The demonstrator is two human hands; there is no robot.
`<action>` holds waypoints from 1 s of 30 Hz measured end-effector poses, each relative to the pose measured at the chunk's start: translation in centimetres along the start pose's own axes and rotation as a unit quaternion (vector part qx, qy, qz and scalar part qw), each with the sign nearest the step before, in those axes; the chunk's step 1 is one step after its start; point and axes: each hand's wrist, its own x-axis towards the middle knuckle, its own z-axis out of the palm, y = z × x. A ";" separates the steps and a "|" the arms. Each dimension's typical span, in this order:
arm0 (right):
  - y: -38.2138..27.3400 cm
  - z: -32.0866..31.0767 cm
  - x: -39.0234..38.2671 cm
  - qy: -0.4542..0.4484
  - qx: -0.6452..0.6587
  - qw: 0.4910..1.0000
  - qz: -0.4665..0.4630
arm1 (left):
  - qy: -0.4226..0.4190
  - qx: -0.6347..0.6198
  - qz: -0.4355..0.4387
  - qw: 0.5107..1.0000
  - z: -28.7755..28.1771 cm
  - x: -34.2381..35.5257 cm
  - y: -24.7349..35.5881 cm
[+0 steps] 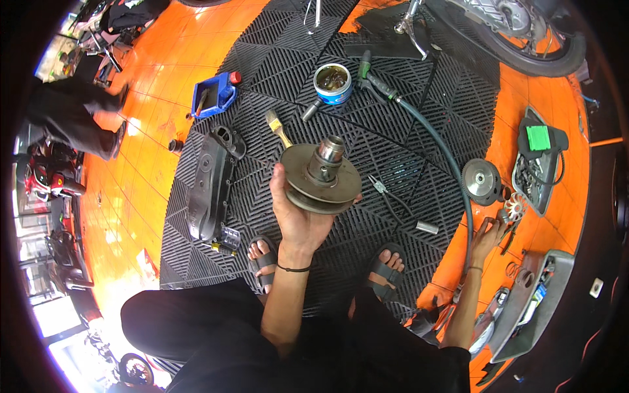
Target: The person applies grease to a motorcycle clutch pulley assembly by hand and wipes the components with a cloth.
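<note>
My left hand (303, 226) cradles a metal variator pulley (314, 173) from below, fingers and thumb around its grooved rim. Its shiny central hub (331, 149) points up. Far to the right, my right hand (486, 241) reaches down to the orange floor with its fingers apart. Beside its fingertips lie a finned fan wheel (514, 207) and a dark slim part (508, 242); whether the fingers touch either is unclear. A toothed metal gear disc (481, 182) lies just beyond that hand.
Pliers (391, 196), a metal sleeve (428, 227), a brush (278, 128), a grease tub (333, 84) and a black engine cover (211, 183) lie on the ribbed mat. A hose (440, 141) curves across the right. A grey tray (537, 308) stands near my right forearm. Someone's legs (78, 118) show at left.
</note>
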 end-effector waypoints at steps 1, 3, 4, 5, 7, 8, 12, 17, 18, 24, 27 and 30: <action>-1.3 -0.8 -0.3 -0.001 0.039 0.999 0.014 | 0.011 0.024 0.007 1.000 0.1 0.0 -0.2; -5.9 -2.6 -1.3 0.012 0.133 0.990 -0.035 | 0.032 0.073 0.018 0.997 0.7 -0.1 -0.4; -9.1 -3.8 -1.6 0.003 0.165 0.985 -0.046 | 0.019 0.109 0.019 0.994 1.0 -0.3 -0.4; -12.5 -5.3 -1.8 -0.005 0.197 0.979 -0.056 | 0.017 0.132 0.021 0.991 1.0 -0.3 -0.5; -19.0 -8.0 -1.9 -0.037 0.246 0.961 -0.120 | 0.017 0.180 0.021 0.983 0.6 -0.5 -0.9; -21.6 -9.1 -1.8 -0.049 0.267 0.952 -0.143 | 0.002 0.165 0.006 0.986 1.2 -0.8 -0.9; -29.3 -11.6 -1.1 -0.064 0.320 0.914 -0.241 | -0.006 0.150 0.012 0.989 3.1 -1.4 -2.0; -32.0 -12.0 0.0 -0.038 0.287 0.893 -0.345 | -0.042 0.151 -0.032 0.987 3.1 -2.0 -2.7; -32.1 -12.0 0.1 -0.033 0.261 0.896 -0.359 | -0.051 0.138 -0.034 0.988 3.4 -2.1 -2.7; -31.5 -11.6 -0.1 -0.018 0.231 0.882 -0.412 | -0.043 0.160 -0.027 0.986 2.2 -2.0 -3.8; -31.7 -11.1 -0.2 0.015 0.201 0.881 -0.429 | -0.045 0.152 -0.030 0.987 2.2 -2.0 -4.0; -31.6 -11.3 0.2 0.025 0.173 0.878 -0.446 | -0.029 0.166 -0.039 0.985 2.4 -2.2 -4.0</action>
